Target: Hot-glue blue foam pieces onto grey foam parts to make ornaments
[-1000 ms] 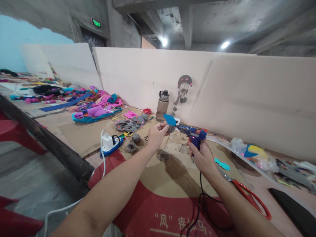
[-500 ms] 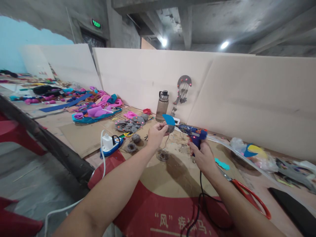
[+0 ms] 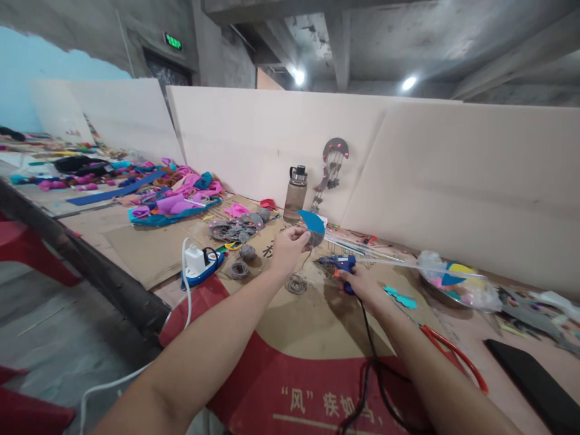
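My left hand [image 3: 290,246] is closed, pinching a leaf-shaped blue felt piece [image 3: 312,220] together with a grey piece [image 3: 316,238] at its lower end. A strand of grey yarn runs down from there toward a loose yarn coil [image 3: 296,284] on the cardboard. To the right, my right hand [image 3: 361,284] grips the handle of a blue hot glue gun [image 3: 339,263]. The gun is low over the cardboard, its nozzle pointing left and a clear glue stick reaching out of its back. Whether it touches the cardboard I cannot tell.
Behind my hands stands a water bottle [image 3: 296,194]. A power strip [image 3: 202,269], yarn balls and grey felt shapes [image 3: 240,226] lie left. Scissors [image 3: 453,356], a black phone [image 3: 530,380] and a bowl [image 3: 446,293] sit right. The black cord [image 3: 372,338] trails toward me.
My right hand has lowered the glue gun away from the felt piece, down toward the cardboard. My left hand stays nearly in place with the felt; more of the grey piece shows.
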Demonstrator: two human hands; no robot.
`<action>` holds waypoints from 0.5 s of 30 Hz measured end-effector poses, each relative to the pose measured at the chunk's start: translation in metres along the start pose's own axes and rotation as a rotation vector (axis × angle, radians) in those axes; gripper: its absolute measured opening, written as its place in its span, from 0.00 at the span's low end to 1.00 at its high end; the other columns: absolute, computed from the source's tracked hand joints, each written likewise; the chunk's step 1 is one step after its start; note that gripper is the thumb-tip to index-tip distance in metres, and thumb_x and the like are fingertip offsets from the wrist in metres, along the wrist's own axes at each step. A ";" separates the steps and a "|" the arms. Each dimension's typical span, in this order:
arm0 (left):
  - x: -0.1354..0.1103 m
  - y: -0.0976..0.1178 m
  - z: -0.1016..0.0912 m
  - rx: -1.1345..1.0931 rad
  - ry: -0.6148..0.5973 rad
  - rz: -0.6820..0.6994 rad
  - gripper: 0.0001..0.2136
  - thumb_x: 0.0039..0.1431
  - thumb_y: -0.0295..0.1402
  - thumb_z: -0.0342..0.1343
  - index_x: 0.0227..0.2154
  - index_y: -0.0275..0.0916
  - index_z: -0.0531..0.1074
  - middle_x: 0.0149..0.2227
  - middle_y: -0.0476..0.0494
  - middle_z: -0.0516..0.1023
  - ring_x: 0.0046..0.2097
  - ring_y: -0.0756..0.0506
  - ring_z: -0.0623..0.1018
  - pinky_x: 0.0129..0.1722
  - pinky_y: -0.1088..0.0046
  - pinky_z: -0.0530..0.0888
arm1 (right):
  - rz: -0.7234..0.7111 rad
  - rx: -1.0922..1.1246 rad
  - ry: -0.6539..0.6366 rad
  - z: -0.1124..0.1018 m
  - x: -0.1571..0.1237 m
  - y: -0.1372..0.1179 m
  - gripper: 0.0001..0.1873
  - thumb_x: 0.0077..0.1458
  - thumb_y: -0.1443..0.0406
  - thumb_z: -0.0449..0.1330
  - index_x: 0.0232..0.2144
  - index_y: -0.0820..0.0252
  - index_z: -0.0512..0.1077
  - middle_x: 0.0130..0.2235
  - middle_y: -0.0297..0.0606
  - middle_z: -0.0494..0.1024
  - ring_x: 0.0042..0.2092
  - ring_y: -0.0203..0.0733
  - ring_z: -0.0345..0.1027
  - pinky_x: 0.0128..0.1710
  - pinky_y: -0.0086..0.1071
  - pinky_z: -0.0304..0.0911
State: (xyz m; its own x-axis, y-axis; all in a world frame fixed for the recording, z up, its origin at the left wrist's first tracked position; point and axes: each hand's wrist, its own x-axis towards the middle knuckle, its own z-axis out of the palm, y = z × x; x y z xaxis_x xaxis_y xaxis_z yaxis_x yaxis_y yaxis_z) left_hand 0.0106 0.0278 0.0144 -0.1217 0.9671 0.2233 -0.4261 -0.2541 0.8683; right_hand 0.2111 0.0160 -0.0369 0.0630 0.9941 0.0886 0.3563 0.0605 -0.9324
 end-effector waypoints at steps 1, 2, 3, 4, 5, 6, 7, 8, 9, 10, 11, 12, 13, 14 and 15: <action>-0.001 -0.001 0.001 0.021 -0.001 0.010 0.11 0.45 0.36 0.65 0.27 0.34 0.74 0.28 0.46 0.78 0.30 0.50 0.77 0.32 0.72 0.78 | 0.040 -0.040 -0.006 -0.003 0.002 0.002 0.14 0.42 0.54 0.63 0.20 0.56 0.67 0.17 0.34 0.70 0.21 0.43 0.65 0.20 0.37 0.63; -0.001 -0.002 0.001 0.050 -0.004 0.022 0.10 0.46 0.36 0.65 0.27 0.34 0.74 0.27 0.46 0.78 0.30 0.50 0.77 0.32 0.72 0.77 | 0.045 -0.068 0.016 -0.006 0.003 0.002 0.14 0.41 0.55 0.64 0.19 0.56 0.66 0.17 0.34 0.69 0.22 0.44 0.66 0.22 0.37 0.63; -0.002 -0.003 0.002 0.084 -0.009 0.040 0.09 0.48 0.35 0.63 0.27 0.34 0.74 0.27 0.46 0.78 0.30 0.50 0.77 0.33 0.71 0.77 | 0.036 -0.101 0.052 -0.008 0.003 0.000 0.14 0.40 0.56 0.65 0.18 0.56 0.65 0.18 0.34 0.68 0.24 0.45 0.67 0.24 0.39 0.64; -0.003 -0.004 0.002 0.121 -0.015 0.064 0.08 0.49 0.35 0.62 0.28 0.35 0.75 0.28 0.46 0.78 0.30 0.49 0.77 0.33 0.71 0.77 | 0.000 -0.140 0.102 -0.009 0.001 -0.004 0.14 0.39 0.57 0.66 0.19 0.56 0.65 0.20 0.36 0.69 0.28 0.47 0.68 0.28 0.40 0.65; -0.004 -0.005 0.003 0.159 -0.021 0.093 0.07 0.50 0.34 0.61 0.30 0.35 0.75 0.29 0.45 0.79 0.31 0.49 0.77 0.34 0.70 0.77 | -0.060 -0.178 0.157 -0.008 -0.003 -0.010 0.14 0.40 0.57 0.66 0.21 0.56 0.66 0.23 0.37 0.71 0.32 0.48 0.69 0.33 0.42 0.65; -0.006 -0.005 0.003 0.197 -0.029 0.127 0.07 0.51 0.34 0.61 0.32 0.36 0.76 0.31 0.44 0.79 0.32 0.48 0.78 0.35 0.70 0.77 | -0.137 -0.200 0.208 -0.004 -0.008 -0.018 0.14 0.41 0.56 0.66 0.24 0.57 0.68 0.28 0.39 0.72 0.37 0.49 0.69 0.39 0.44 0.65; -0.008 -0.005 0.003 0.235 -0.042 0.165 0.08 0.52 0.33 0.60 0.34 0.36 0.77 0.33 0.43 0.80 0.34 0.47 0.79 0.37 0.69 0.77 | -0.219 -0.205 0.235 0.002 -0.015 -0.026 0.14 0.43 0.55 0.65 0.28 0.57 0.69 0.33 0.41 0.74 0.41 0.49 0.69 0.44 0.46 0.64; -0.010 -0.005 0.004 0.280 -0.059 0.207 0.08 0.52 0.32 0.59 0.35 0.37 0.77 0.35 0.42 0.81 0.36 0.46 0.79 0.39 0.68 0.76 | -0.273 -0.156 0.219 0.009 -0.022 -0.035 0.16 0.45 0.53 0.63 0.32 0.57 0.69 0.37 0.41 0.74 0.43 0.48 0.68 0.47 0.47 0.63; -0.013 -0.004 0.004 0.333 -0.079 0.250 0.08 0.53 0.32 0.59 0.36 0.38 0.78 0.36 0.42 0.81 0.37 0.46 0.79 0.41 0.68 0.76 | -0.291 -0.047 0.169 0.017 -0.029 -0.044 0.18 0.47 0.53 0.63 0.35 0.57 0.68 0.39 0.41 0.74 0.44 0.47 0.68 0.49 0.46 0.62; -0.016 -0.004 0.004 0.390 -0.099 0.296 0.08 0.53 0.32 0.59 0.36 0.39 0.79 0.37 0.42 0.81 0.39 0.45 0.79 0.43 0.68 0.75 | -0.283 0.100 0.105 0.025 -0.035 -0.053 0.19 0.46 0.53 0.63 0.36 0.56 0.66 0.40 0.39 0.74 0.44 0.46 0.69 0.49 0.46 0.63; -0.019 -0.002 0.005 0.446 -0.118 0.341 0.08 0.54 0.32 0.58 0.36 0.40 0.79 0.37 0.42 0.81 0.39 0.45 0.79 0.45 0.67 0.74 | -0.264 0.265 0.061 0.033 -0.041 -0.060 0.20 0.44 0.53 0.65 0.35 0.55 0.65 0.40 0.38 0.74 0.45 0.45 0.69 0.50 0.45 0.63; -0.021 -0.001 0.005 0.492 -0.133 0.379 0.08 0.54 0.32 0.58 0.35 0.41 0.80 0.37 0.42 0.82 0.40 0.45 0.79 0.47 0.67 0.73 | -0.237 0.407 0.015 0.039 -0.046 -0.066 0.22 0.41 0.54 0.67 0.35 0.54 0.63 0.40 0.37 0.74 0.45 0.44 0.70 0.50 0.43 0.64; -0.023 0.000 0.006 0.520 -0.141 0.407 0.07 0.54 0.31 0.59 0.35 0.42 0.80 0.37 0.43 0.82 0.40 0.45 0.79 0.48 0.67 0.73 | -0.200 0.522 -0.023 0.043 -0.049 -0.072 0.23 0.39 0.55 0.68 0.34 0.54 0.62 0.39 0.35 0.74 0.44 0.43 0.70 0.49 0.42 0.65; -0.025 0.001 0.006 0.529 -0.143 0.422 0.07 0.53 0.31 0.59 0.34 0.43 0.81 0.36 0.43 0.82 0.40 0.45 0.78 0.48 0.68 0.72 | -0.161 0.604 -0.060 0.045 -0.052 -0.076 0.24 0.38 0.56 0.70 0.34 0.53 0.62 0.36 0.33 0.74 0.41 0.41 0.71 0.47 0.41 0.66; -0.026 0.002 0.006 0.526 -0.142 0.425 0.07 0.53 0.31 0.59 0.34 0.44 0.81 0.36 0.44 0.82 0.40 0.45 0.78 0.48 0.68 0.72 | -0.120 0.649 -0.094 0.045 -0.054 -0.079 0.25 0.37 0.57 0.70 0.34 0.53 0.61 0.33 0.30 0.73 0.36 0.38 0.70 0.44 0.40 0.67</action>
State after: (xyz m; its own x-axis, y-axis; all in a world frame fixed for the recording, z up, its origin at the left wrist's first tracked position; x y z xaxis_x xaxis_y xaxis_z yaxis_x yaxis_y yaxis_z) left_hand 0.0186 0.0024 0.0132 -0.0478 0.7859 0.6166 0.1282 -0.6073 0.7840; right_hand 0.1373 -0.0387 0.0162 -0.0339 0.9789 0.2013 -0.2793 0.1841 -0.9424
